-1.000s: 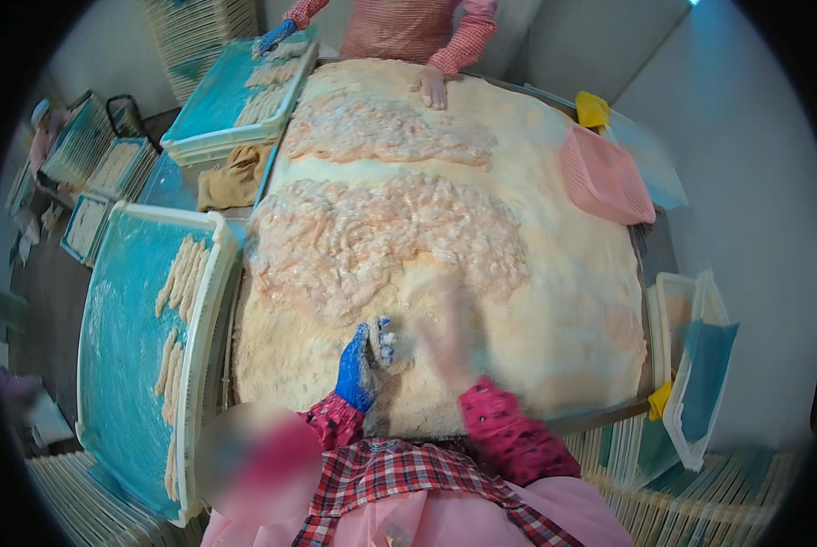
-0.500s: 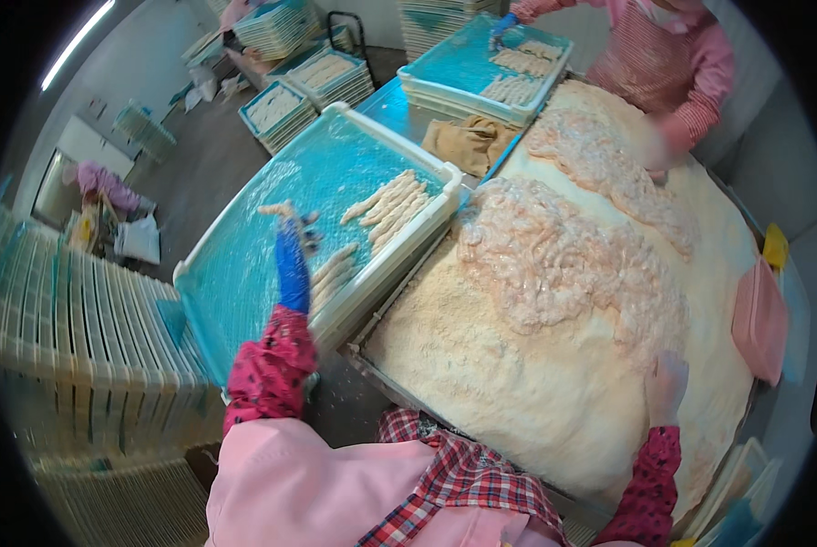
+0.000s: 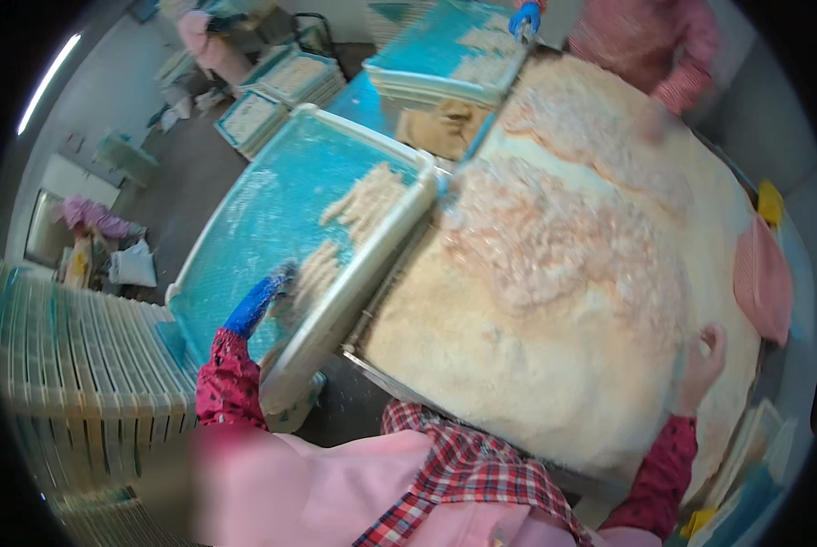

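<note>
My left hand [image 3: 266, 297], in a blue glove with whitish fingertips, hovers over or touches the near end of a row of pale coated strips [image 3: 315, 281]. Blur hides how its fingers stand and whether they hold anything. Those strips lie on the blue mesh tray [image 3: 235, 239] with a white rim, and a second group of strips [image 3: 367, 202] lies farther along. My right hand [image 3: 700, 363] is over the pale flour-like powder [image 3: 500, 392] at the right, its thumb and fingers curled into a ring with nothing visible in them. A wet pinkish heap of meat pieces [image 3: 554, 242] rests on the powder.
Across the table stands a co-worker [image 3: 641, 46], a blue-gloved hand by another stacked tray [image 3: 436, 77]. A brown cloth [image 3: 445, 128] lies between the trays. Stacked trays [image 3: 80, 356] rise at my left. A pink basket [image 3: 762, 281] sits at the right edge.
My left hand has come back toward me from mid-tray to the near row; the strip it held no longer shows apart. My right hand has lifted and shifted right. The view has shifted.
</note>
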Demonstrator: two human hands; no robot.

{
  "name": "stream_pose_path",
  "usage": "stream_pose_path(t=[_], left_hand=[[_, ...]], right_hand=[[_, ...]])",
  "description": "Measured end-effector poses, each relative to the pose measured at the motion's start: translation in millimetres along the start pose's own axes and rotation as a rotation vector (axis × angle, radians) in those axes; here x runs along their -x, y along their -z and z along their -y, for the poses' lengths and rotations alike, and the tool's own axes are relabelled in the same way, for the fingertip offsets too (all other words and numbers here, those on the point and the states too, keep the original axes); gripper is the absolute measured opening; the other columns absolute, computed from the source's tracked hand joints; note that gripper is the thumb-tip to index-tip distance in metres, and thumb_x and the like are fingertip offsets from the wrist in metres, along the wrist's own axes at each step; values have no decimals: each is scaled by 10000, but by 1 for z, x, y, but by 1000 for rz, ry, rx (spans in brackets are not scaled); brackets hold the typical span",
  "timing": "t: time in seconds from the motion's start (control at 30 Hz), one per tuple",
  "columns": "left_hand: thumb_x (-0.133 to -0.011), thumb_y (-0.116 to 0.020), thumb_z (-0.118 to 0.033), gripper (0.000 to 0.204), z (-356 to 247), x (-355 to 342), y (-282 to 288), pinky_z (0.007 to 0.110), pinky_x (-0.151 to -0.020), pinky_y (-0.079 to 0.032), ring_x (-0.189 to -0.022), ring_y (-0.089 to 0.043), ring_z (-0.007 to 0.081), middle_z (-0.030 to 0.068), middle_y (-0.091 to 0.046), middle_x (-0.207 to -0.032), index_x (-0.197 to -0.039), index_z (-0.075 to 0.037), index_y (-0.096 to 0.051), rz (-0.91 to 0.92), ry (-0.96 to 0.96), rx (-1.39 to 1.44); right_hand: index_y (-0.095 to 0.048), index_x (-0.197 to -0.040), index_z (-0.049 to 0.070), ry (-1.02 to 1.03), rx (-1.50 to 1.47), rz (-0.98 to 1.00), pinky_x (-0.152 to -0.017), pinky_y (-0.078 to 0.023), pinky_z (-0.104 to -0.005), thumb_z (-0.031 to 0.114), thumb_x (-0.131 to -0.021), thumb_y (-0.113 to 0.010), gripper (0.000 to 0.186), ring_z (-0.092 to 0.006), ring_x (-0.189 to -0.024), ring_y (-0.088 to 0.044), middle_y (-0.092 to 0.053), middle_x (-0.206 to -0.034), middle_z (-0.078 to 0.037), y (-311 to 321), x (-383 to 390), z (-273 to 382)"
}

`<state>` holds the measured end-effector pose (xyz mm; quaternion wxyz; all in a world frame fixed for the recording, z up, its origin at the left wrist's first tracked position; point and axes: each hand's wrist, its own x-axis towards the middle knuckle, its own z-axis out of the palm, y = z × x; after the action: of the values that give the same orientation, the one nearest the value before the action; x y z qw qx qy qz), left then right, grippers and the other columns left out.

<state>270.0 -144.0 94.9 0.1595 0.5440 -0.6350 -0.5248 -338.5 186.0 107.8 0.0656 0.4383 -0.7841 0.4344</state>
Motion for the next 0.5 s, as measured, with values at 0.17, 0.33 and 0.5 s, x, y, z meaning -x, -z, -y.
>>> stream_pose_path(t=[0.17, 0.33, 0.5], left_hand=[[-871, -584, -96, 487, -37, 11, -115, 353, -1014, -340, -1227, -433, 227, 136, -464, -1332, -1323, -18, -420, -153, -466, -75], [-766, -659, -56, 572, -57, 6, -254, 370, -976, -382, -1174, -473, 292, 156, -490, -1270, -1299, -63, -452, 270, -688, -452], [-758, -612, -2, 464, -45, 4, -345, 311, -878, -437, -1042, -557, 261, 126, -558, -1157, -1207, -101, -552, 524, -480, -23]], right_hand=[[-615, -1000, 39, 137, 95, 854, -791, -451, -377, 140, -711, -689, 315, -315, -884, -575, -607, -913, -143, -33, 53, 45], [-590, -1098, 29, -43, 94, 403, -857, -450, -362, 179, -749, -678, 390, -317, -971, -575, -610, -1035, -169, -71, 90, 21], [-573, -1119, 43, 151, 165, 578, -843, -460, -367, 126, -778, -634, 356, -323, -993, -563, -593, -1073, -161, -99, 123, 56]])
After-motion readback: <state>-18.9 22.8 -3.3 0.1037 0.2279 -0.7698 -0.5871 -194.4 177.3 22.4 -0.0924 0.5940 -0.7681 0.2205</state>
